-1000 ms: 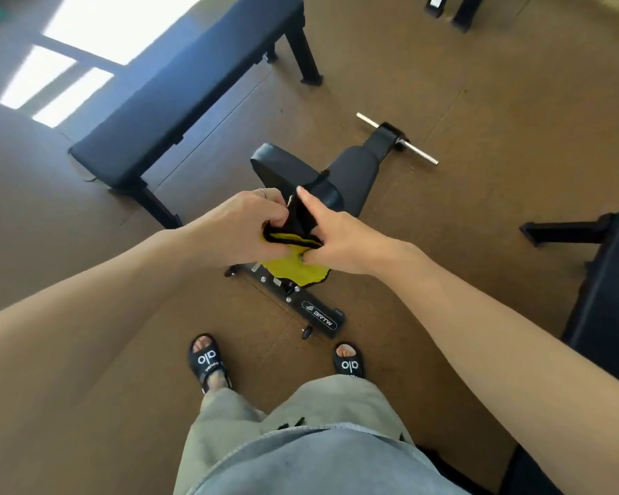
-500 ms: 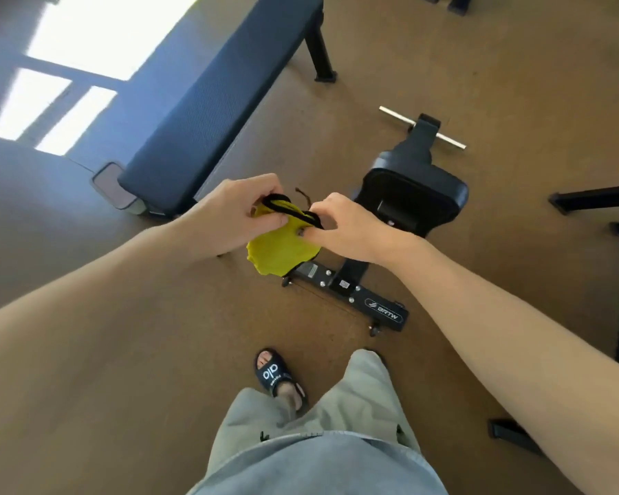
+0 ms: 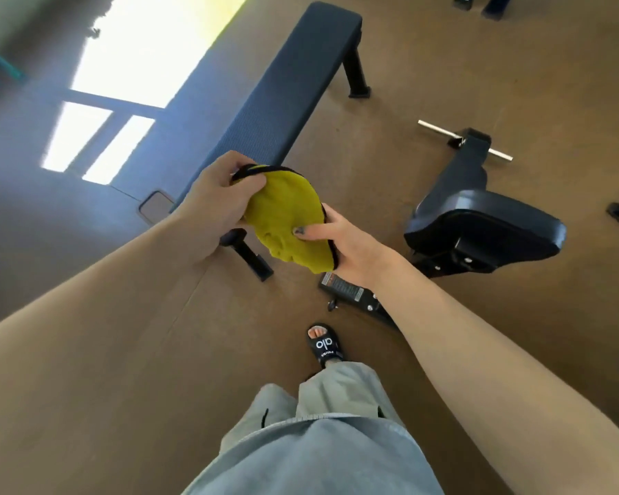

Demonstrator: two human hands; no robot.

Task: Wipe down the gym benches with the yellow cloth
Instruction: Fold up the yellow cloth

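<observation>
Above the brown gym floor (image 3: 444,66), two hands hold one yellow cloth with black edging (image 3: 286,216) in the air

One left hand (image 3: 211,201) pinches the cloth's upper end while one right hand (image 3: 343,244) grips its lower edge, thumb pressed on the yellow face. Two benches lie below: one long flat dark-blue padded bench (image 3: 283,87) behind the cloth, and one black adjustable bench with a silver crossbar (image 3: 479,223) to the right. One black sandal (image 3: 324,346) shows near the grey trousers (image 3: 318,441)

Two hands (image 3: 215,205) (image 3: 351,244), one yellow cloth (image 3: 290,216), two benches (image 3: 276,101) (image 3: 479,226), one sandalled foot (image 3: 324,346).
</observation>
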